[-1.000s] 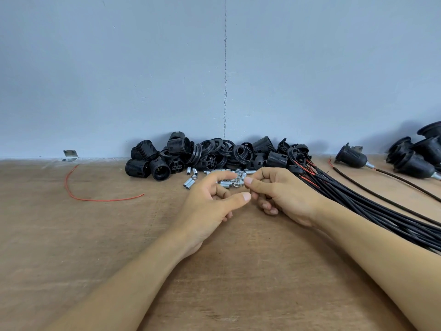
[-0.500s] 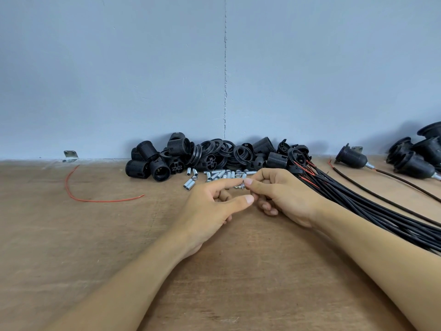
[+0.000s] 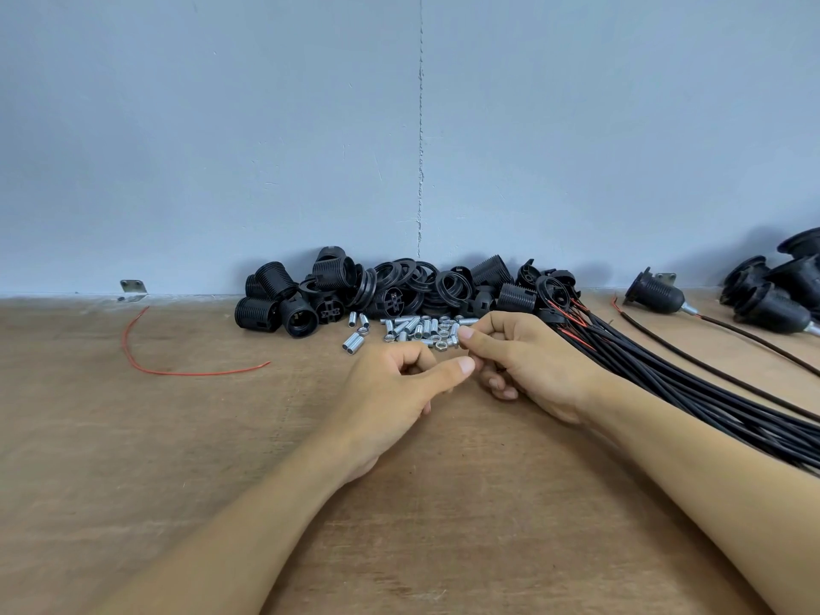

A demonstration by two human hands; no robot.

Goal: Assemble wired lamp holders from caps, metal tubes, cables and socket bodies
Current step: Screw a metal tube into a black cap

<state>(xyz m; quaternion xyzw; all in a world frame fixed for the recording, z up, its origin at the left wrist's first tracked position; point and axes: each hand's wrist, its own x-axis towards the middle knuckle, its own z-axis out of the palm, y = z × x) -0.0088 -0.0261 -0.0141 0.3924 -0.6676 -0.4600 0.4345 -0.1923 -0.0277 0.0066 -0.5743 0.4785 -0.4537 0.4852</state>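
The left hand (image 3: 390, 392) and right hand (image 3: 528, 361) are curled low over the bench (image 3: 133, 459), thumbs almost meeting. I can't tell if either pinches anything. Metal tubes (image 3: 417, 327) lie just beyond, socket bodies (image 3: 399, 290) are heaped behind them, and black cables (image 3: 687, 392) run beside the right hand.

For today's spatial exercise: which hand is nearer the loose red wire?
Left. The left hand is right of the red wire; the right hand is farther right, beside the black cables.

Wooden bench (image 3: 133, 459): sockets (image 3: 275, 279), tubes (image 3: 417, 328), cables (image 3: 710, 406)
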